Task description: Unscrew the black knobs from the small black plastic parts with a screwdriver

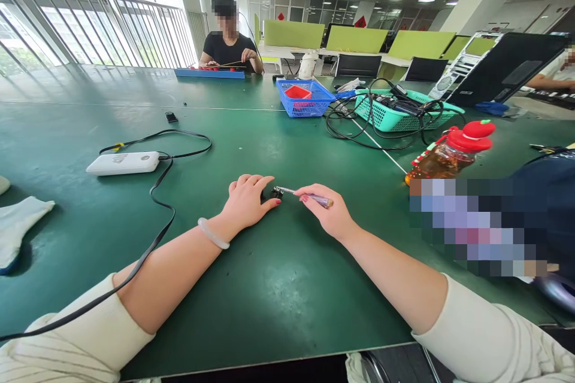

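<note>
Near the middle of the green table, my left hand (248, 198) steadies a small black part (277, 192) between thumb and fingers, low against the tabletop. The part has pale, slotted details on top; its exact kind is too small to make out. My right hand (327, 210) is closed round the clear purplish handle of a screwdriver (318, 198). Its thin metal shaft points left, and the tip meets the black part. A pale bangle circles my left wrist.
A white power strip (123, 163) with a black cord lies left; the cord crosses my left forearm. Behind are a small black piece (171, 117), a blue basket (306, 106) and a teal basket (390, 122) of cables. A red-lidded bottle (449, 152) stands right. Another person sits opposite.
</note>
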Action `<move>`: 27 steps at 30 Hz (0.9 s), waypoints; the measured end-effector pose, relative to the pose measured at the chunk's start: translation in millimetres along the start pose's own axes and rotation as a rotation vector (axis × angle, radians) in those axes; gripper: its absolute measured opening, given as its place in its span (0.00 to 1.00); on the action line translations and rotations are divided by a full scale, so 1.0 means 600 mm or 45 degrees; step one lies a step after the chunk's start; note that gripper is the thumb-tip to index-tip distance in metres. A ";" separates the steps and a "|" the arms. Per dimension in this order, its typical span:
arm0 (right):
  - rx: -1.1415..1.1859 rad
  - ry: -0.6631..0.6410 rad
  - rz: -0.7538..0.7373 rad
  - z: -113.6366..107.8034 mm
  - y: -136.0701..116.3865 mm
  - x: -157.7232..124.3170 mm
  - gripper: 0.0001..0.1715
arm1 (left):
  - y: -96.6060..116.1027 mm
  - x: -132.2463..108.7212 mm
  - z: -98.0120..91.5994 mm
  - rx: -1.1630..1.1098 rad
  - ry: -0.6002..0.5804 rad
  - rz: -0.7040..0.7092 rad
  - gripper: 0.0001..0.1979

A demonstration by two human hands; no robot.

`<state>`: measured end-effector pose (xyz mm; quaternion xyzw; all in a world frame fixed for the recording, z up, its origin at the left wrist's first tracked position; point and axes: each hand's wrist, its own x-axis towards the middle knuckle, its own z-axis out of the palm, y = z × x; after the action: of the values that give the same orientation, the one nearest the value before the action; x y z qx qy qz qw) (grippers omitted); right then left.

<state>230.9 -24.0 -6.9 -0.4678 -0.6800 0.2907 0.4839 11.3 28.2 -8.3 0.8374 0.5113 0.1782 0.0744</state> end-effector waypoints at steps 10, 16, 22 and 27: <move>0.141 0.248 0.006 -0.007 -0.004 0.002 0.14 | 0.023 -0.015 -0.010 -0.148 -0.177 0.295 0.16; 0.077 0.239 -0.075 -0.004 -0.007 -0.002 0.13 | 0.058 -0.067 -0.020 -0.206 -0.221 0.340 0.11; 0.045 0.252 -0.121 -0.005 -0.014 -0.006 0.12 | 0.021 -0.167 -0.067 -0.208 -0.304 0.333 0.09; 0.007 0.208 -0.165 -0.004 -0.016 -0.007 0.12 | -0.100 -0.218 -0.117 -0.099 -0.176 0.040 0.10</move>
<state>229.9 -31.7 0.5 -0.4437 -0.6664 0.2215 0.5568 -119.0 -63.1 9.4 0.8522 0.4843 0.1411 0.1392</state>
